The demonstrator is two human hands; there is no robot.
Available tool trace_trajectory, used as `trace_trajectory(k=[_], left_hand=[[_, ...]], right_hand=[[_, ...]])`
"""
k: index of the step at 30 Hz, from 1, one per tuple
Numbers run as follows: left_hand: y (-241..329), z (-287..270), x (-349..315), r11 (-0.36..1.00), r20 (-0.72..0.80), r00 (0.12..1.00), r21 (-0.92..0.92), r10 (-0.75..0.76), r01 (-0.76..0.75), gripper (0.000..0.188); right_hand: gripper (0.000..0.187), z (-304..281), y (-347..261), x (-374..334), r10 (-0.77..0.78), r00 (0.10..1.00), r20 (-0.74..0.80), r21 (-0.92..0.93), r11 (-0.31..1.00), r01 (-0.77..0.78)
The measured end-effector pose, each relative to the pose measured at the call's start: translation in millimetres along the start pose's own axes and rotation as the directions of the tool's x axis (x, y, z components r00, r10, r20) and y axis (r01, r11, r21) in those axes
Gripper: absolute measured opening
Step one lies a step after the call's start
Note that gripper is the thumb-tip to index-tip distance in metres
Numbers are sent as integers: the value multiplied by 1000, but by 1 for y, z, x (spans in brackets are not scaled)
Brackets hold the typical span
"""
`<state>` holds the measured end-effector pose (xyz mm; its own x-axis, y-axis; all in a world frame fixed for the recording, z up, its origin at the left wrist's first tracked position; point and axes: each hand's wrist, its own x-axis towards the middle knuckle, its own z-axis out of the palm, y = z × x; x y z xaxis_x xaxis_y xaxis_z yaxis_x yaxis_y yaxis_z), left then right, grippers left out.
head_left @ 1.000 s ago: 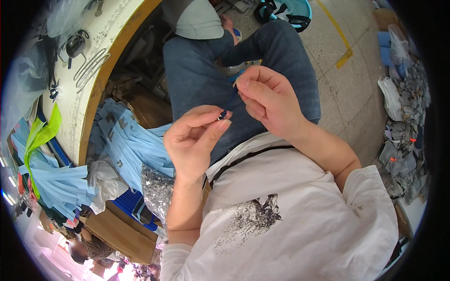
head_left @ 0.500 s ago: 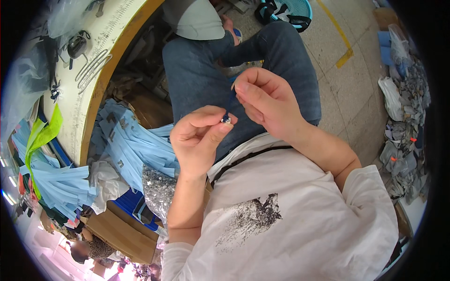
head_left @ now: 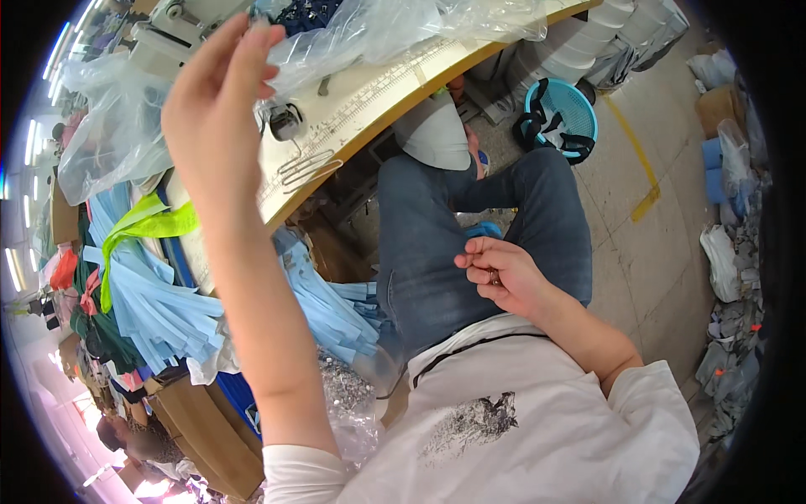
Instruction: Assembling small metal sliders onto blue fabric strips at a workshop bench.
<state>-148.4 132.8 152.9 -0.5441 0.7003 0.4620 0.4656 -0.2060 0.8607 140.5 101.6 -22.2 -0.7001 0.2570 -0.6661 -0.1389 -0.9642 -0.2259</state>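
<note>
The left hand [head_left: 210, 118], grip unclear, hangs over a ruler-marked table [head_left: 336, 118]; the right hand [head_left: 516, 280] curls around a small dark thing [head_left: 494, 276].

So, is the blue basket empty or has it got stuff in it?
Not empty: black bits and something white show inside the basket.

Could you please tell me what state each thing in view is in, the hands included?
Left hand: raised, fingers bent, grip unclear.
Right hand: fingers curled, something small and shiny at them.
Bent wire: lying on the table.
Clear plastic sheet: crumpled.
Light blue strips: loose, bunched together.
Yellow-green strip: bent, draped over the strips.
Turquoise basket: on the floor, black straps at its rim.
</note>
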Motion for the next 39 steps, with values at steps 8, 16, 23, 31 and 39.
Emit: trace_trajectory(k=[8,16,23,31,39], left_hand=[[-62,-81,2,978,-328,944,179,-45,109,30],[-116,-79,-41,575,63,996,818,-68,-13,29],[-120,-97,-63,943,-194,972,278,-133,184,29],[-27,-42,-175,772,104,894,-467,-436,431,23],[-17,27,-248,600,319,755,-465,-572,651,11]], right_hand=[[29,-8,0,1,63,980,190,-65,997,-52],[31,4,1,0,162,974,156,-262,958,-118],[23,-2,-1,-7,-27,962,272,-277,955,105],[18,-7,-5,-1,-132,921,367,-96,979,179],[18,4,-7,-11,-118,934,337,-191,963,191]])
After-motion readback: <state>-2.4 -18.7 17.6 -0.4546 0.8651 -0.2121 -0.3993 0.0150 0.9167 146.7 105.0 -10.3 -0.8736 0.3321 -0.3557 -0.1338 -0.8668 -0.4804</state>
